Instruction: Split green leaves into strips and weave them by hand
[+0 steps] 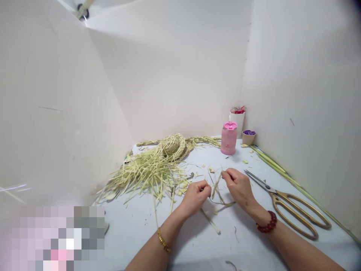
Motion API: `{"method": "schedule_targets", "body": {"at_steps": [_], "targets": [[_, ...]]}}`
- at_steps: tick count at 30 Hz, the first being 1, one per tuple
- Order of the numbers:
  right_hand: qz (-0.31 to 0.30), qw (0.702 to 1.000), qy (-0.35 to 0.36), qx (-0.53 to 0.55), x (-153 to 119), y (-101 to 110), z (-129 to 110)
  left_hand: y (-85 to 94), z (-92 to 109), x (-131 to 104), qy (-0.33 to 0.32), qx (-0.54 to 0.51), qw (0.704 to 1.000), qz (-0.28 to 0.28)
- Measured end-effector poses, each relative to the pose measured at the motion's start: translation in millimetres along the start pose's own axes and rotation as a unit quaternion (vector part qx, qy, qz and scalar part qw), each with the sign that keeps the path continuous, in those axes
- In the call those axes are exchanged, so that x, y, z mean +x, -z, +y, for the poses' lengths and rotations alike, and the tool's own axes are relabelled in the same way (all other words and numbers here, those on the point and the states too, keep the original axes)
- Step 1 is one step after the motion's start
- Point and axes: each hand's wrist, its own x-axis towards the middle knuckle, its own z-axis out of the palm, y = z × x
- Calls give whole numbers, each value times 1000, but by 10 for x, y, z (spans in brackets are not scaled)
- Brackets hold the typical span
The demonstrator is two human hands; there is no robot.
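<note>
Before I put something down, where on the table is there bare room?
On the table, the widest mostly bare patch lies between the straw pile and the left forearm. A narrower one lies between the scissors and the green stalks. Loose strips crowd the left hand and right hand.

On the table [126,229], a heap of strips [149,169] lies at left with a coil [176,145] behind it; the bottle [229,141] stands beyond the right hand [238,185], before a cup of cords [240,122], a tub [249,140] to their right; scissors [270,189] lie right of that hand, stalks [282,170] beyond them along the right wall [307,105]
</note>
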Motion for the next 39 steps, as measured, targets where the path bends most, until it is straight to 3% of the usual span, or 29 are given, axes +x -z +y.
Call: {"method": "schedule_targets", "body": {"at_steps": [3,6,11,15,18,21,24,26,28,31,39], "targets": [[3,999,-41,-16,-21,-14,-11,-19,-17,0,10,-4,1000,-7],[-17,993,-119,13,-34,-35,19,-34,-17,1,11,-7,1000,-15],[-27,979,-183,81,7,-77,162,-50,-15,4,17,-9,1000,-18],[31,967,-220,128,88,-20,287,-14,-41,-2,4,-4,1000,-8],[67,978,-166,106,113,41,286,31,-89,12,1,1,1000,15],[22,997,8,68,69,15,213,51,-147,39,5,10,1000,25],[-32,981,190,-3,0,-74,169,38,-177,53,-9,32,999,24],[-64,964,251,-61,-30,-122,177,23,-180,54,-20,49,998,20],[-84,951,276,-112,-43,-147,198,13,-177,54,-27,64,997,16],[-67,942,282,-171,-42,-168,226,11,-177,54,-30,68,997,8],[18,952,201,-232,51,-158,349,18,-119,9,-19,41,999,-15]]}}
